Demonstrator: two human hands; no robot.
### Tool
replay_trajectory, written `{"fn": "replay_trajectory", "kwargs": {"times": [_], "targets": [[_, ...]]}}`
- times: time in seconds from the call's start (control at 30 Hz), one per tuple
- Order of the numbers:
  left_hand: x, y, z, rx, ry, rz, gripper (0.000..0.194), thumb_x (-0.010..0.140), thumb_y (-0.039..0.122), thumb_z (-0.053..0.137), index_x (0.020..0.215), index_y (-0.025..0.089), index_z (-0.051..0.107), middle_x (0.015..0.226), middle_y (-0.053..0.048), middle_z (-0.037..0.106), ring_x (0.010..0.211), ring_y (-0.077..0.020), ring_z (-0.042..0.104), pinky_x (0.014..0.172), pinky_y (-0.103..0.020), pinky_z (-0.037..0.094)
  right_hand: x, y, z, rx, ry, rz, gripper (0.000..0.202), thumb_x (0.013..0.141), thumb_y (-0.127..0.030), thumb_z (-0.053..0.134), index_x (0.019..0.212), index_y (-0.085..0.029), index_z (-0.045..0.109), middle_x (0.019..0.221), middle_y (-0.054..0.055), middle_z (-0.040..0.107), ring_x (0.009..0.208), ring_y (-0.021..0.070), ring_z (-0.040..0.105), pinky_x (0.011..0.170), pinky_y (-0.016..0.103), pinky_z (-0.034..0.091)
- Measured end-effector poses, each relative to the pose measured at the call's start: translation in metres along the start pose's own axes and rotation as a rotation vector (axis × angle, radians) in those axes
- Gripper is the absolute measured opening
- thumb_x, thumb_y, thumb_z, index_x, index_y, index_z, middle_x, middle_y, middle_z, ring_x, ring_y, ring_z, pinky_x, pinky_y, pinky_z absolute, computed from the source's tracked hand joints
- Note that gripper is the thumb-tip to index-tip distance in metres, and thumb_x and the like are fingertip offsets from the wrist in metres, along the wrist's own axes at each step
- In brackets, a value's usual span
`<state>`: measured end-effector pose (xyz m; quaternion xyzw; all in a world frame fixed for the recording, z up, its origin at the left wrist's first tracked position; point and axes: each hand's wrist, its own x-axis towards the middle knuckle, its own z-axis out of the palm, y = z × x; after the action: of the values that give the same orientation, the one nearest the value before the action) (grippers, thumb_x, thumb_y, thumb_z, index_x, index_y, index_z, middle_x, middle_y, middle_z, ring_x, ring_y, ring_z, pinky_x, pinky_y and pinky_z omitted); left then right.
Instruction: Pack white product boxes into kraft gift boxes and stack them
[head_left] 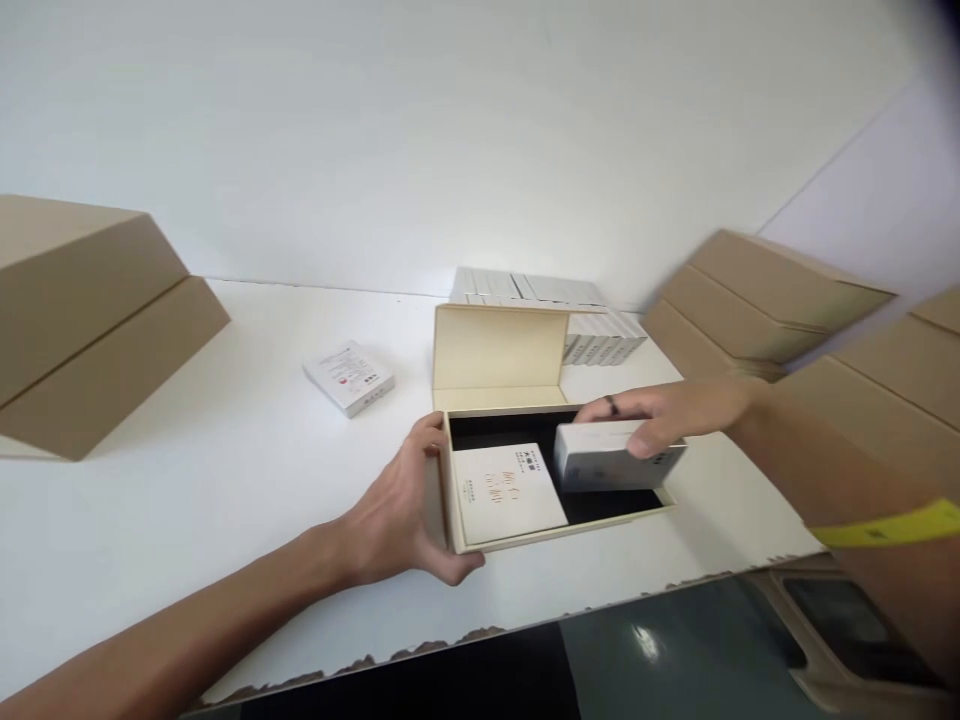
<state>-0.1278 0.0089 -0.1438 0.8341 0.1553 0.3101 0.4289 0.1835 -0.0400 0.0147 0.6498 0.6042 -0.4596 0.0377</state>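
Note:
A cream gift box (pixel 501 350) lies on the white table, its hinged lid raised at the back and its inside lined in black. My left hand (pixel 397 510) grips the box's left end, thumb at the front corner and fingers at the back. Inside the left half lies a flat white carton (pixel 510 495) with orange and black print. My right hand (pixel 660 415) holds a second white carton (pixel 615 455), tilted over the right half of the box. Its thumb is on the near upper edge, and the other fingers are partly hidden behind.
Another white carton (pixel 349 378) lies on the table (pixel 247 500) to the left. Behind the lid stand rows of white cartons (pixel 607 340). Large brown boxes (pixel 105 320) are at the left, and more brown boxes (pixel 765 300) at the right. The table's front edge is chipped.

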Motion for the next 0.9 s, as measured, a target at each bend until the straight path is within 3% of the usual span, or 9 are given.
{"fn": "replay_trajectory", "kwargs": {"times": [0.1, 0.2, 0.3, 0.4, 0.47, 0.57, 0.63, 0.7, 0.9], "targets": [[-0.003, -0.001, 0.001, 0.009, -0.004, -0.018, 0.091, 0.054, 0.026, 0.085, 0.121, 0.031, 0.024, 0.148, -0.014, 0.023, 0.138, -0.0402, 0.029, 0.105, -0.063, 0.037, 0.019, -0.007, -0.004, -0.029, -0.279, -0.046, 0.047, 0.076, -0.042, 0.066, 0.115, -0.015, 0.068, 0.107, 0.006, 0.07, 0.095, 0.0182, 0.064, 0.081, 0.025, 0.05], [-0.005, -0.003, 0.003, 0.04, 0.004, -0.03, 0.091, 0.057, 0.026, 0.084, 0.124, 0.031, 0.023, 0.15, -0.015, 0.022, 0.14, -0.0412, 0.027, 0.104, -0.065, 0.037, 0.031, -0.009, -0.002, -0.083, -0.321, -0.066, 0.042, 0.081, -0.035, 0.063, 0.119, -0.016, 0.066, 0.121, 0.007, 0.067, 0.106, 0.0186, 0.063, 0.089, 0.026, 0.05], [-0.005, -0.004, 0.004, 0.066, 0.034, -0.009, 0.09, 0.056, 0.027, 0.083, 0.124, 0.031, 0.024, 0.149, -0.016, 0.023, 0.139, -0.0428, 0.027, 0.102, -0.066, 0.039, 0.027, -0.015, 0.005, -0.177, -0.217, -0.051, 0.048, 0.084, -0.033, 0.062, 0.13, -0.018, 0.059, 0.128, 0.008, 0.064, 0.114, 0.0228, 0.061, 0.094, 0.033, 0.049], [-0.005, -0.004, 0.005, 0.058, 0.036, 0.002, 0.09, 0.057, 0.027, 0.082, 0.125, 0.031, 0.024, 0.149, -0.016, 0.024, 0.14, -0.0425, 0.027, 0.101, -0.067, 0.039, 0.008, -0.025, 0.016, -0.273, 0.015, -0.049, 0.044, 0.095, -0.045, 0.048, 0.133, -0.023, 0.057, 0.132, 0.007, 0.061, 0.118, 0.0278, 0.057, 0.099, 0.042, 0.044], [-0.005, -0.004, 0.005, 0.049, 0.031, -0.006, 0.091, 0.057, 0.026, 0.082, 0.127, 0.031, 0.023, 0.15, -0.016, 0.023, 0.141, -0.0425, 0.026, 0.102, -0.067, 0.039, -0.007, -0.03, 0.023, -0.31, 0.125, -0.042, 0.049, 0.097, -0.057, 0.042, 0.132, -0.027, 0.057, 0.135, 0.005, 0.059, 0.12, 0.0286, 0.056, 0.097, 0.042, 0.044], [-0.006, -0.004, 0.004, 0.056, 0.032, -0.021, 0.094, 0.056, 0.028, 0.082, 0.128, 0.031, 0.022, 0.15, -0.017, 0.022, 0.141, -0.0437, 0.025, 0.101, -0.069, 0.039, -0.023, -0.032, 0.026, -0.341, 0.045, 0.02, 0.061, 0.086, -0.067, 0.058, 0.135, -0.032, 0.056, 0.133, 0.001, 0.061, 0.116, 0.0276, 0.059, 0.087, 0.036, 0.048], [-0.006, -0.004, 0.004, 0.061, 0.031, -0.015, 0.093, 0.057, 0.028, 0.081, 0.129, 0.031, 0.021, 0.151, -0.017, 0.021, 0.142, -0.0442, 0.024, 0.101, -0.069, 0.039, -0.024, -0.027, 0.024, -0.372, -0.052, 0.077, 0.07, 0.078, -0.064, 0.068, 0.138, -0.031, 0.054, 0.131, 0.002, 0.062, 0.114, 0.0278, 0.06, 0.086, 0.035, 0.049], [-0.006, -0.004, 0.005, 0.058, 0.035, -0.021, 0.091, 0.058, 0.027, 0.08, 0.128, 0.032, 0.022, 0.152, -0.017, 0.02, 0.143, -0.0434, 0.023, 0.102, -0.069, 0.038, -0.021, -0.021, 0.022, -0.404, -0.062, 0.111, 0.079, 0.074, -0.063, 0.073, 0.141, -0.028, 0.052, 0.132, 0.004, 0.061, 0.115, 0.0289, 0.06, 0.088, 0.037, 0.049], [-0.007, -0.002, 0.006, 0.066, 0.044, -0.014, 0.092, 0.058, 0.027, 0.08, 0.129, 0.032, 0.023, 0.151, -0.017, 0.021, 0.142, -0.0439, 0.023, 0.101, -0.067, 0.04, -0.02, -0.014, 0.027, -0.533, 0.203, -0.075, 0.059, 0.087, -0.046, 0.061, 0.139, -0.02, 0.054, 0.144, 0.006, 0.053, 0.128, 0.0294, 0.051, 0.102, 0.04, 0.042]]}}
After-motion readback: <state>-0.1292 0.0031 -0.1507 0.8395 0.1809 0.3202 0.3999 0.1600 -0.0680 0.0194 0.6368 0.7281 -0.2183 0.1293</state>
